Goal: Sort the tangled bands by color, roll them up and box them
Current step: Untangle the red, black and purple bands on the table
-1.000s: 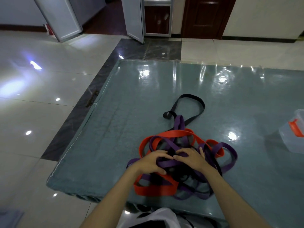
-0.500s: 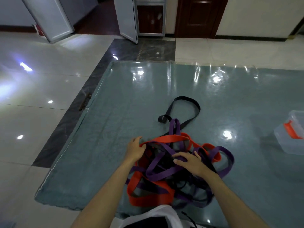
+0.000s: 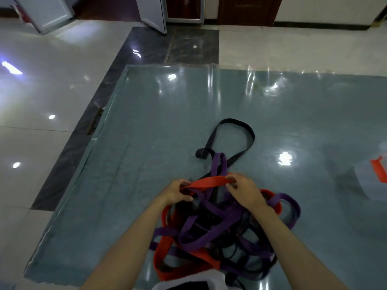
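Note:
A tangle of red, purple and black bands lies on a grey-blue mat (image 3: 146,143) in front of me. My left hand (image 3: 177,191) grips one end of a raised stretch of red band (image 3: 207,182). My right hand (image 3: 244,190) pinches the other end of that stretch. Purple bands (image 3: 209,231) loop under and around my hands, and one purple strand (image 3: 219,164) runs away from me. A black band (image 3: 238,130) trails out in a loop toward the far side of the mat. More black bands sit deep in the pile, partly hidden.
A clear plastic box (image 3: 374,176) with a red latch stands on the mat at the right edge of view. Glossy tiled floor surrounds the mat. White door panels (image 3: 152,13) and a dark wooden door stand at the back.
Both hands have left the middle of the pile and taken hold of the red band at the pile's far edge, lifting a stretch of it between them.

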The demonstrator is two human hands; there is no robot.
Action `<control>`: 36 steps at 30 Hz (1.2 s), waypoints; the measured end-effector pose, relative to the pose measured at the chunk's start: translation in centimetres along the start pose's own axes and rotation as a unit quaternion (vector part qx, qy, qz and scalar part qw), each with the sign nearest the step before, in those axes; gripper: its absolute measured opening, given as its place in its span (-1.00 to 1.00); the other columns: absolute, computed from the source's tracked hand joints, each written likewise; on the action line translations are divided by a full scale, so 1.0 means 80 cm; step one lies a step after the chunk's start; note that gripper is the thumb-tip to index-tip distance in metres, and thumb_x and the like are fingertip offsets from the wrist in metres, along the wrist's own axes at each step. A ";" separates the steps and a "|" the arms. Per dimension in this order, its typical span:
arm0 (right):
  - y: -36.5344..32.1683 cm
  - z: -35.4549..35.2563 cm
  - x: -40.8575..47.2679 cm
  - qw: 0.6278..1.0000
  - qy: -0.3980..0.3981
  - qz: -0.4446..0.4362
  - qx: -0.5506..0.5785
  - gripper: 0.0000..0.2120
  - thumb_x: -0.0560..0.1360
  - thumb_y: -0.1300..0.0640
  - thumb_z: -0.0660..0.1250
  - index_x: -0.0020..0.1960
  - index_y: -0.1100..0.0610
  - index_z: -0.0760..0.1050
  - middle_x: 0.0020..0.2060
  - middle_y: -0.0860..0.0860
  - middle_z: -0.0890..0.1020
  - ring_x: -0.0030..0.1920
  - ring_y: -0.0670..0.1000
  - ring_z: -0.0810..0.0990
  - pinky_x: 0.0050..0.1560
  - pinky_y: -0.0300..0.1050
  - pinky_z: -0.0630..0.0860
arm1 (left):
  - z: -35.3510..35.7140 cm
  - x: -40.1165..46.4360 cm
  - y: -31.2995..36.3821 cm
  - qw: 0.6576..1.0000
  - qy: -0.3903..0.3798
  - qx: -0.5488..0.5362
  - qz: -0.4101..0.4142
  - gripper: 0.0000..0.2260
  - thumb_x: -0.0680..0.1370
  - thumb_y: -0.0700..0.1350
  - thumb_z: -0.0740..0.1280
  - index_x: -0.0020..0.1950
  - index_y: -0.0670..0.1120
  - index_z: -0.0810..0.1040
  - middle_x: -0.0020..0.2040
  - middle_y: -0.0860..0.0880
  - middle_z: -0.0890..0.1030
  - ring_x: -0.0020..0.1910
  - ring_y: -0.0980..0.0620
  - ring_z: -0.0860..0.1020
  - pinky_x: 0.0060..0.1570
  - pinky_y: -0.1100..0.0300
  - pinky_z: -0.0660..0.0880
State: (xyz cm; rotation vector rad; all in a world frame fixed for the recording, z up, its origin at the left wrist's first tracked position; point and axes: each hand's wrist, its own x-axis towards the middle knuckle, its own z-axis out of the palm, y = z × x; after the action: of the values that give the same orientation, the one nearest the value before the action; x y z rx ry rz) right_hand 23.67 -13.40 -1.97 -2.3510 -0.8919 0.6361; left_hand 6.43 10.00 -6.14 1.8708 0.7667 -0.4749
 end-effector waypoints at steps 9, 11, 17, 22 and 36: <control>0.036 0.033 0.035 0.973 0.170 0.033 -0.150 -0.68 0.37 0.27 0.52 0.11 0.15 0.64 0.08 0.14 0.58 0.09 0.23 0.54 0.08 0.15 0.53 | -0.009 0.024 0.002 0.992 0.059 -0.107 0.028 -0.66 0.34 0.11 0.60 0.05 0.06 0.69 -0.01 0.05 0.75 0.04 0.03 0.70 0.16 0.05 0.60; 0.037 0.034 0.038 0.969 0.185 0.047 -0.156 -0.72 0.37 0.26 0.53 0.06 0.12 0.64 0.06 0.11 0.59 0.06 0.20 0.53 0.05 0.12 0.50 | -0.008 0.028 0.007 0.988 0.069 -0.134 0.027 -0.67 0.37 0.08 0.61 0.08 0.07 0.68 0.02 0.04 0.74 0.05 0.05 0.68 0.16 0.13 0.58; 0.033 0.019 0.056 0.971 0.135 0.131 -0.151 -0.71 0.38 0.15 0.55 0.09 0.09 0.69 0.05 0.15 0.63 0.11 0.27 0.57 0.07 0.14 0.54 | -0.013 0.035 0.007 0.977 0.063 -0.204 0.021 -0.73 0.45 -0.24 0.58 0.11 -0.05 0.68 0.06 -0.05 0.73 0.08 0.04 0.68 0.19 0.17 0.57; 0.032 -0.019 0.090 0.980 -0.024 0.171 -0.103 -0.97 0.49 0.04 0.45 -0.09 -0.02 0.66 -0.13 0.08 0.71 -0.03 0.21 0.69 -0.06 0.02 0.60 | -0.021 0.033 0.006 0.982 -0.009 -0.190 0.020 -0.67 0.40 -0.20 0.64 0.10 -0.04 0.67 0.04 -0.01 0.72 0.05 0.07 0.67 0.18 0.16 0.57; 0.024 -0.056 0.057 0.992 -0.058 0.106 -0.042 -0.67 0.49 -0.22 0.48 0.09 0.00 0.66 -0.03 -0.06 0.72 -0.04 -0.02 0.68 0.04 -0.08 0.57 | -0.057 -0.012 0.014 0.965 0.053 -0.246 0.069 -0.70 0.45 -0.24 0.59 0.11 -0.11 0.59 0.00 0.03 0.67 -0.01 0.16 0.61 0.11 0.30 0.50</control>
State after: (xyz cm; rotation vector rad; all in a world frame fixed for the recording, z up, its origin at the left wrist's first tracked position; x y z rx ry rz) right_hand 30.20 -12.83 -0.94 -2.5272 -0.7351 0.8446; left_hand 6.41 13.55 -2.94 1.4754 0.7400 -0.0799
